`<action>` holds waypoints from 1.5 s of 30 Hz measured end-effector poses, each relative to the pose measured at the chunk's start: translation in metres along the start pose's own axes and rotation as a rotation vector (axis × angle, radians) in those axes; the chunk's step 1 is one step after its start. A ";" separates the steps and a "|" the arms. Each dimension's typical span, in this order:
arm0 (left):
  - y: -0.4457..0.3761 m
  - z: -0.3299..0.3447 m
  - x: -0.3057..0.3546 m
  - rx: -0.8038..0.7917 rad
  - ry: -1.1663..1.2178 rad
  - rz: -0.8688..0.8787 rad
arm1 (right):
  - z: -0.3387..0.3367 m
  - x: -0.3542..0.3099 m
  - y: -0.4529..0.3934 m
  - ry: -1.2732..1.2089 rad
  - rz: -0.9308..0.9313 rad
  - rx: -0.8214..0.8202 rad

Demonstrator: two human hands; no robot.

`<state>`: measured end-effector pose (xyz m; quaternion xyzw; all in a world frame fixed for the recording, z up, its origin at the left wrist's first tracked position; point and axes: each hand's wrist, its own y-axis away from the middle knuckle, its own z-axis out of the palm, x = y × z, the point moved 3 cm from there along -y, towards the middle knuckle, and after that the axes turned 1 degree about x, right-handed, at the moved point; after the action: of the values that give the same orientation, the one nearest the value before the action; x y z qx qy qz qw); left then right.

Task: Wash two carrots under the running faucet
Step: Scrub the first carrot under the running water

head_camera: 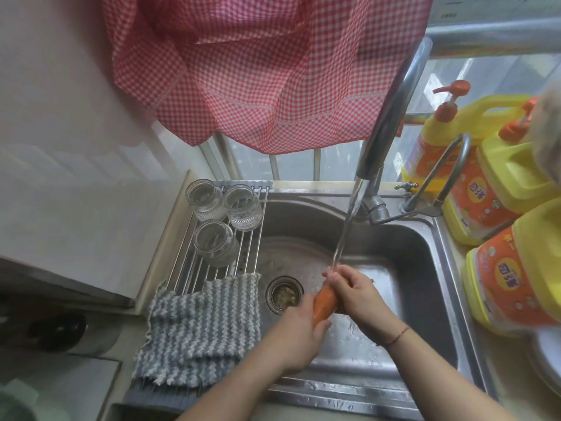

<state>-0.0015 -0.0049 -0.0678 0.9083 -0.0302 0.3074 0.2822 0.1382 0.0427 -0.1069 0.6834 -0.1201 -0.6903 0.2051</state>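
a carrot (324, 305) is held over the middle of the sink (425, 247), just right of the drain (284, 295). the left hand (299, 335) grips its lower, near end with fingers and thumb curled round it; the right hand (353, 291) wraps its upper end, fingers closed over the tip. water (344, 232) runs from the faucet (391, 117) at the sink's back edge and lands on the right hand's fingers — right where they cover the carrot. only one carrot shows.

along the sink's left edge lies a rack (212, 262) carrying three glass jars (215, 243) and a striped cloth (200, 326). at the right edge stand yellow detergent bottles (498, 281); a red checked curtain (258, 71) hangs above.
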 end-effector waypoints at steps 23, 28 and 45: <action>-0.005 -0.011 -0.007 -0.039 0.024 0.094 | -0.012 -0.001 0.003 -0.248 0.092 -0.125; -0.005 -0.014 -0.005 -0.027 -0.009 0.100 | -0.010 0.002 0.001 -0.276 0.104 -0.088; -0.004 -0.011 -0.018 -0.068 0.093 0.064 | -0.005 0.004 0.001 -0.250 0.145 -0.154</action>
<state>-0.0209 0.0018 -0.0724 0.8815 -0.0565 0.3569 0.3039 0.1434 0.0408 -0.1105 0.5638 -0.1404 -0.7606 0.2896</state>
